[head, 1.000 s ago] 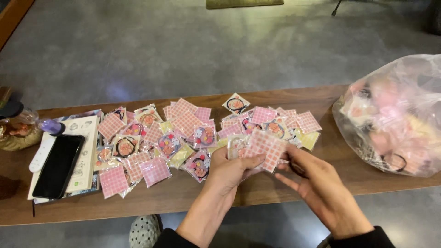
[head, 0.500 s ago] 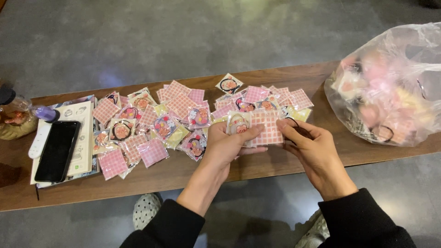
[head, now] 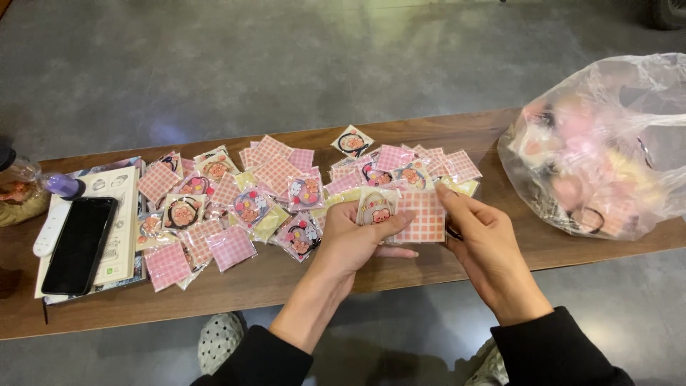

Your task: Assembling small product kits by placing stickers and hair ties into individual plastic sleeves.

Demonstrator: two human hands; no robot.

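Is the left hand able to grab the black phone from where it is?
Probably yes: the left hand already holds small packets, but the black phone lies uncovered on a booklet farther left.

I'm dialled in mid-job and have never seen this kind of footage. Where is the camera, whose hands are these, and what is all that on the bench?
There is no machine here: the single view comes from a camera worn on a person's head, looking down at their own two bare hands. The left hand holds a small clear packet with a cartoon bear. The right hand touches a pink checked packet right beside it. Both are over a long wooden bench on which many similar small packets lie spread, some face up, some showing pink checks. At the left end a black phone lies on a booklet. At the right end sits a clear plastic bag full of pinkish items that are too blurred to identify.
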